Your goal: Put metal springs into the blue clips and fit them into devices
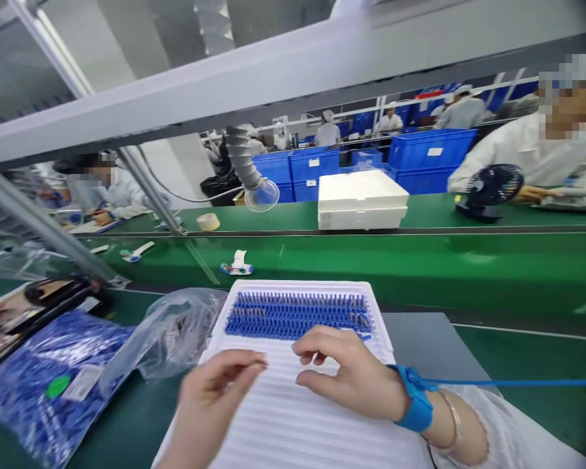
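Blue parts (pixel 293 316) sat in rows at the far end of the white ridged tray (pixel 273 430). Left hand (pixel 215 391): thumb and forefinger pressed together; could not tell whether they gripped anything. Right hand (pixel 346 374), near the rows: thumb and fingers spread apart, blue strap (pixel 417 400) at wrist. Clear bag (pixel 180 326) lay left of tray.

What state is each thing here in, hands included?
Left hand, fingertips pinched; anything held unclear
Right hand, open, fingers curved
Tray, blue parts at its far end
Blue parts, in rows
Clear bag, crumpled
Blue-filled bag, lying down
Wristband, around right wrist
Fan, standing; spinning unclear
Tape, lying flat
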{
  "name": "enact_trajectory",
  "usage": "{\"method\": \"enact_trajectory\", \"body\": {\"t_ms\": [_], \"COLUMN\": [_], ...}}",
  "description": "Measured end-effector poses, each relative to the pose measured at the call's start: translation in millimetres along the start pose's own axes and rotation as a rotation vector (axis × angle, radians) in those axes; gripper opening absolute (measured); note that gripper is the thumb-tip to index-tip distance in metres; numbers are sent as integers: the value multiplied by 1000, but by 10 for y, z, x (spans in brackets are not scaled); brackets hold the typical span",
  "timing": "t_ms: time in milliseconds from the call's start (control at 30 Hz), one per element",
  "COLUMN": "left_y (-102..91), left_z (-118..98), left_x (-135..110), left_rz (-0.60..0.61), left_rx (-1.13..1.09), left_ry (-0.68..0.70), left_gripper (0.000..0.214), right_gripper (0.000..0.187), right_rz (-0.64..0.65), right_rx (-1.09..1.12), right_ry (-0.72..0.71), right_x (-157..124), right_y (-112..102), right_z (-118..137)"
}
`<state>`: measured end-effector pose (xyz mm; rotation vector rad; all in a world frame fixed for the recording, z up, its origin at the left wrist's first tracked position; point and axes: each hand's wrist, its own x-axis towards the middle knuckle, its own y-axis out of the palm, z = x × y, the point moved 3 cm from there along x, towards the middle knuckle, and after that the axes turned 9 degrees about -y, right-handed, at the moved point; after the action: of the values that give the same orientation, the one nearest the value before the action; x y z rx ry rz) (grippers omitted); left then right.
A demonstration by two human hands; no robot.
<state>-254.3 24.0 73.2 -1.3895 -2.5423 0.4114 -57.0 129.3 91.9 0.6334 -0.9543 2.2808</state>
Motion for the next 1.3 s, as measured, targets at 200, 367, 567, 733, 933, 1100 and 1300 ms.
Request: {"method": "enact_trajectory", "body": {"t_ms": [200, 367, 567, 733, 933, 1100, 1300], "left_y": [517, -150, -880, -938, -738, -635, -808], "left_z": [-139, -50, 350, 803, 1171, 1165, 1023], "left_x": [76, 191, 520, 983, 1198, 1193, 1229], "left_rz": [203, -94, -292, 29, 254, 256, 94], "left_rx": [-452, -79, 491, 797, 1025, 959, 687], "left_ry": [-224, -69, -111, -181, -144, -91, -130], "left_gripper": [23, 25, 39, 30, 28, 24, 27], "right_gripper": [14, 13, 13, 16, 19, 11, 16], "right_rz": [11, 228, 429, 552, 615, 576, 400], "right_rx": [12, -271, -448, -519, -548, -513, -450], "right_ry": [-203, 15, 113, 152, 183, 153, 136], "right_x": [349, 739, 987, 948, 907, 922, 970], "right_y": [114, 162, 420, 579, 628, 614, 386], "right_z": [15, -499, -1127, -1262, -1327, -1276, -1127]}}
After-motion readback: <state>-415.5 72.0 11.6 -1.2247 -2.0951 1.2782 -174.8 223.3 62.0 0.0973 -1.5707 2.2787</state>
